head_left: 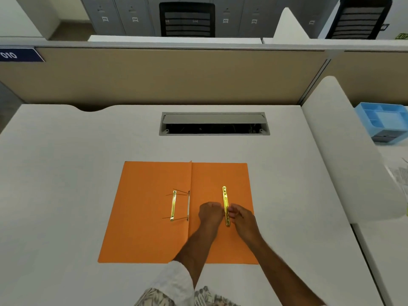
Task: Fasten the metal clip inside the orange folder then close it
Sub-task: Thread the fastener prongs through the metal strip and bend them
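Note:
The orange folder [145, 217] lies open and flat on the white desk. Near its centre fold, on the left half, sits a metal fastener [188, 205] with two thin prongs pointing left and a gold bar [173, 205] lying across them. A second gold clip bar [225, 199] lies lengthwise on the right half. My left hand [209, 213] and my right hand [241, 215] pinch this bar from either side near its lower half, fingers closed on it.
A cable hatch [214, 124] stands open in the desk [66, 173] behind the folder. A beige partition [165, 76] rises at the back. To the right are a white divider [340, 140], a blue organiser tray [383, 122] and some papers [399, 175].

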Tool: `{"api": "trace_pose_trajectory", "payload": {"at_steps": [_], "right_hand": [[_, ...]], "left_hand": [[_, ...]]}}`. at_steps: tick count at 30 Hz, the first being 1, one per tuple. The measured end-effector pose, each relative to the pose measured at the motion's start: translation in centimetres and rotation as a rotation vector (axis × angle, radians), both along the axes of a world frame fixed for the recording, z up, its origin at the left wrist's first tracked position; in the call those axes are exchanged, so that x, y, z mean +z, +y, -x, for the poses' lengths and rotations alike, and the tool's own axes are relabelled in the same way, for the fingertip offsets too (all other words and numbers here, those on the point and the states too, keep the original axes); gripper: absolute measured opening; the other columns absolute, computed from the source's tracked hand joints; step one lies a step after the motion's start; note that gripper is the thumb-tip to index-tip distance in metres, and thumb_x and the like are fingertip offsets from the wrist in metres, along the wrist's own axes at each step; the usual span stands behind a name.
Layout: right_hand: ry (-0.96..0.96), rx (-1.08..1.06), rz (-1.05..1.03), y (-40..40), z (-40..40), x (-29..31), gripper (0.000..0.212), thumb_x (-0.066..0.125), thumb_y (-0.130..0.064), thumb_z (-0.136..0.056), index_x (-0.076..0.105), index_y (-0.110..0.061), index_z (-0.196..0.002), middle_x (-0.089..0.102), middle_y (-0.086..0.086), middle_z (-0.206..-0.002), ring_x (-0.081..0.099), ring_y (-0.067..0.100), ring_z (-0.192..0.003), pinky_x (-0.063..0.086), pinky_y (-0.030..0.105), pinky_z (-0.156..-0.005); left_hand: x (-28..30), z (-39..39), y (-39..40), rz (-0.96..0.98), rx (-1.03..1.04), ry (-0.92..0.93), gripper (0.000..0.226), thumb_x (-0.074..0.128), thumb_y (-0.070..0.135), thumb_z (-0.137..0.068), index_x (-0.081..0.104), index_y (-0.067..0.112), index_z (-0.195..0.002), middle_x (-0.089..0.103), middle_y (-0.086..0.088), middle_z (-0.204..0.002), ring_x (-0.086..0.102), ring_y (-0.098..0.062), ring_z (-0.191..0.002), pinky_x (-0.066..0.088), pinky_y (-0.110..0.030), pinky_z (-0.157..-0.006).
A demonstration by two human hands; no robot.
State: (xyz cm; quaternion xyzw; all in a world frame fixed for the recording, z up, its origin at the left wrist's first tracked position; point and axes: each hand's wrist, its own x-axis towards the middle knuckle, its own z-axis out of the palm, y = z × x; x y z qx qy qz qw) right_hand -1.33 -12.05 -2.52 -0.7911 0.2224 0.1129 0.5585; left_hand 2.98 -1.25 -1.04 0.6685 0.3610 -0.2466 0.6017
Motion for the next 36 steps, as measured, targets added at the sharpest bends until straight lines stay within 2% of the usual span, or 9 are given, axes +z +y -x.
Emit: {"api": "trace_pose_trajectory", "payload": {"at_steps": [3, 9, 13, 16, 19, 22, 24, 29, 36], "right_hand": [[0.014, -0.030, -0.022, 0.1, 0.1, 0.0, 0.045, 0.041, 0.000, -0.097, 0.064, -0.038, -0.092, 0.070, -0.009, -0.094, 0.068, 0.014, -0.094, 0.055, 0.038, -0.088], [0.024, -0.096, -0.099, -0.1, 0.4, -0.3, 0.035, 0.039, -0.001, -0.099, 0.064, -0.016, -0.119, 0.070, -0.005, -0.103, 0.067, 0.006, -0.095, 0.054, 0.019, -0.079], [0.019, -0.152, -0.116, -0.6, 0.3, -0.2, 0.033, 0.039, -0.003, -0.101, 0.060, -0.013, -0.124, 0.071, 0.004, -0.107, 0.068, 0.017, -0.097, 0.058, 0.034, -0.084], [0.002, -0.195, -0.173, -0.9, -0.2, 0.5, 0.023, 0.047, -0.010, -0.101, 0.064, -0.017, -0.115, 0.074, 0.006, -0.098, 0.072, 0.021, -0.086, 0.061, 0.037, -0.075], [0.020, -0.178, -0.254, -0.2, -0.9, 1.5, 0.017, 0.055, -0.014, -0.098, 0.072, -0.010, -0.102, 0.076, 0.012, -0.085, 0.074, 0.022, -0.072, 0.061, 0.034, -0.061], [0.041, -0.163, -0.285, 1.4, -1.5, 2.0, 0.013, 0.062, -0.014, -0.095, 0.073, -0.009, -0.097, 0.076, 0.015, -0.081, 0.072, 0.024, -0.067, 0.059, 0.033, -0.055], [0.040, -0.144, -0.306, 2.9, -2.0, 2.2, 0.011, 0.063, -0.014, -0.094, 0.074, -0.011, -0.093, 0.075, 0.015, -0.079, 0.071, 0.025, -0.065, 0.056, 0.029, -0.051], [0.036, -0.066, -0.318, 6.4, -3.3, 2.1, 0.012, 0.063, -0.013, -0.094, 0.075, -0.012, -0.089, 0.073, 0.008, -0.074, 0.066, 0.015, -0.059, 0.055, 0.027, -0.050], [0.014, -0.006, -0.372, 9.9, -4.8, 2.1, 0.013, 0.061, -0.009, -0.094, 0.074, -0.011, -0.095, 0.072, 0.012, -0.079, 0.068, 0.020, -0.062, 0.056, 0.029, -0.049]], "left_hand": [[0.2, -0.2, -0.4, -0.042, -0.019, -0.006, 0.013, 0.062, 0.006, -0.075, 0.073, 0.009, -0.082, 0.075, -0.012, -0.080, 0.074, -0.026, -0.077, 0.061, -0.032, -0.067], [0.9, -0.5, -1.5, -0.187, -0.197, -0.103, 0.010, 0.063, 0.009, -0.083, 0.072, 0.011, -0.078, 0.073, -0.002, -0.073, 0.069, -0.013, -0.063, 0.057, -0.026, -0.058], [1.2, -0.7, -1.4, -0.201, -0.258, -0.114, 0.016, 0.059, 0.008, -0.081, 0.072, 0.014, -0.075, 0.074, -0.001, -0.075, 0.069, -0.014, -0.065, 0.057, -0.028, -0.058], [1.1, -0.9, -0.4, -0.098, -0.309, -0.128, 0.013, 0.064, 0.009, -0.079, 0.072, 0.016, -0.072, 0.074, -0.006, -0.076, 0.072, -0.019, -0.069, 0.062, -0.034, -0.062], [0.9, -0.6, 1.4, -0.055, -0.332, -0.168, 0.016, 0.067, 0.008, -0.081, 0.071, 0.018, -0.069, 0.071, -0.003, -0.066, 0.067, -0.008, -0.052, 0.056, -0.024, -0.047], [1.1, -0.2, 3.4, -0.050, -0.328, -0.221, 0.004, 0.073, 0.010, -0.081, 0.071, 0.013, -0.083, 0.074, -0.008, -0.073, 0.070, -0.014, -0.058, 0.060, -0.029, -0.054], [1.3, -0.1, 4.9, -0.084, -0.328, -0.267, 0.014, 0.077, 0.013, -0.080, 0.070, 0.012, -0.092, 0.075, -0.010, -0.077, 0.071, -0.014, -0.061, 0.058, -0.025, -0.055], [2.2, -0.2, 8.4, -0.237, -0.333, -0.364, 0.007, 0.073, 0.019, -0.080, 0.071, 0.025, -0.084, 0.067, 0.008, -0.062, 0.061, 0.006, -0.052, 0.045, -0.008, -0.047], [2.8, -0.9, 12.0, -0.325, -0.331, -0.420, 0.005, 0.073, 0.026, -0.081, 0.075, 0.025, -0.086, 0.069, 0.011, -0.068, 0.067, 0.000, -0.061, 0.052, -0.014, -0.051]]}}
